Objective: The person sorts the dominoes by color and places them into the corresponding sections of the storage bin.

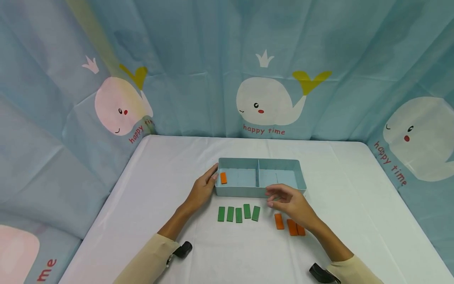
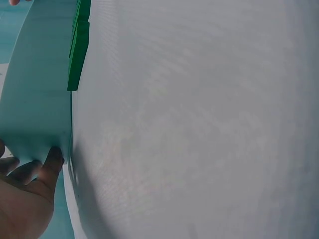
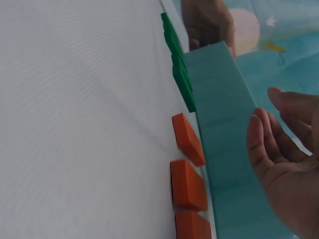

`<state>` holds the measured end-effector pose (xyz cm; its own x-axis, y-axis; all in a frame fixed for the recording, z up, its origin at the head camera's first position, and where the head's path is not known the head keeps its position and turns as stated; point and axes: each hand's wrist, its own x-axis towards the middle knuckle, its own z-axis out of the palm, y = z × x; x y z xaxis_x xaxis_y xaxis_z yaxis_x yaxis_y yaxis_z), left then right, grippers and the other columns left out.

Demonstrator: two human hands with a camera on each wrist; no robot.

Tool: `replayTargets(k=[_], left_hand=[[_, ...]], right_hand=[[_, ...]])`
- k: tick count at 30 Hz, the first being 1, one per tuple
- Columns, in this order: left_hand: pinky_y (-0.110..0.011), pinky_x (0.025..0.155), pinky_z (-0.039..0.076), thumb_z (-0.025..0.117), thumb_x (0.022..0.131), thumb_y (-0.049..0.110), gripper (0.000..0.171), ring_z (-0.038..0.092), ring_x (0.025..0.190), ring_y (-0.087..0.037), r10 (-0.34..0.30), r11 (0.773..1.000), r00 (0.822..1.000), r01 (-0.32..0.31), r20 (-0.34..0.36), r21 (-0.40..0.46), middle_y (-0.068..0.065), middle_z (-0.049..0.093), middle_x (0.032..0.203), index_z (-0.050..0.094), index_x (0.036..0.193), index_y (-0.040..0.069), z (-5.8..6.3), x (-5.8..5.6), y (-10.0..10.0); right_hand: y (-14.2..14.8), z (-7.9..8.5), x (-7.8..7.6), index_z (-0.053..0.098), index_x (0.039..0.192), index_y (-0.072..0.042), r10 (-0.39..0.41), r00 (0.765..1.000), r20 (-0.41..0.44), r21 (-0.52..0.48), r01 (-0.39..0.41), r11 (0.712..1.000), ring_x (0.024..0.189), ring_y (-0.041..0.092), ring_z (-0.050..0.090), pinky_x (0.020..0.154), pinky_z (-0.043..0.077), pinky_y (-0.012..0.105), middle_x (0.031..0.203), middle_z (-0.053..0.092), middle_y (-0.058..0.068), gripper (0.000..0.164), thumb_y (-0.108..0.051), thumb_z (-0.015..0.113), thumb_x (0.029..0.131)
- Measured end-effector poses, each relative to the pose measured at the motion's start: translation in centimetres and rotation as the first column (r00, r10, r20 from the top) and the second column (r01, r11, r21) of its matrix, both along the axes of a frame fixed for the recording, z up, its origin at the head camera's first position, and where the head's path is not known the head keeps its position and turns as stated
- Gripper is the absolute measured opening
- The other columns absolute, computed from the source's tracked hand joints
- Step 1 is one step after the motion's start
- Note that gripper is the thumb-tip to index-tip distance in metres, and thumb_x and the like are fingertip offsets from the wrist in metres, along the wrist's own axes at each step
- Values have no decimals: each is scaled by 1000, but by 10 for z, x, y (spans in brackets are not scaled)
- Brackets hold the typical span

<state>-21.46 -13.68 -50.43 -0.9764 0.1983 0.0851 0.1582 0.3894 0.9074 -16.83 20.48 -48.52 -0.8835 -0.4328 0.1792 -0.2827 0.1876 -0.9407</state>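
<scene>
A blue-grey two-compartment box (image 1: 244, 192) lies lengthwise across the table. My left hand (image 1: 203, 192) touches its left end, and the left wrist view shows the fingertips against the outer end wall (image 2: 35, 142). One orange block (image 1: 223, 178) lies in the left compartment. Over the front wall, towards the box's right side, hovers my right hand (image 1: 289, 202), fingers loosely bent and nothing between them. Three orange blocks (image 1: 279, 221) lie on the cloth below that hand, two of them side by side. Several green blocks (image 1: 239, 215) form a row in front of the box.
A white cloth (image 1: 170, 165) covers the table. Behind and beside it hangs a blue curtain (image 1: 198, 102) printed with whales. Each forearm wears a black strap device (image 1: 183, 249) near the sleeve.
</scene>
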Motion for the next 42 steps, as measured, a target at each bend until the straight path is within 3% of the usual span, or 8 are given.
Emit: replayTargets(k=[9,23,29,34,42], left_hand=[[-48,131,25,43,117,22,53,27,161,-21,-5,1000,1000,5,-10,1,-1,32,173,32,168,11,0,0,-1],[-48,131,26,44,116,21,53,28,160,-22,-1,1000,1000,1,-8,-7,-4,33,173,33,167,9,3,0,-1],[-48,131,26,43,116,21,53,28,160,-21,-1,1000,1000,1,-4,-15,-1,33,172,33,167,9,1,-1,-1],[-48,131,26,43,116,22,53,28,160,-22,-3,1000,1000,3,-4,-14,-1,34,172,33,167,10,2,-1,-1],[-48,131,25,43,116,22,54,27,161,-22,-2,1000,1000,2,9,-11,-1,33,173,32,168,12,3,-1,-1]], right_hand=[[23,-4,7,61,138,8,-27,1000,9,1,27,1000,103,17,73,86,64,27,126,66,31,44,-2,75,98],[53,-11,20,59,140,6,-108,991,78,52,105,993,105,21,72,84,65,32,129,63,31,46,-6,75,99],[69,-12,26,60,143,0,-164,982,88,101,155,983,109,27,71,87,64,29,131,64,26,49,-11,77,98],[84,-15,31,60,144,0,-183,981,64,126,174,977,109,23,71,89,62,24,131,65,26,50,-9,77,98],[97,-15,39,59,145,-4,-218,965,148,196,187,963,103,20,70,79,64,31,132,67,20,52,-7,77,96]])
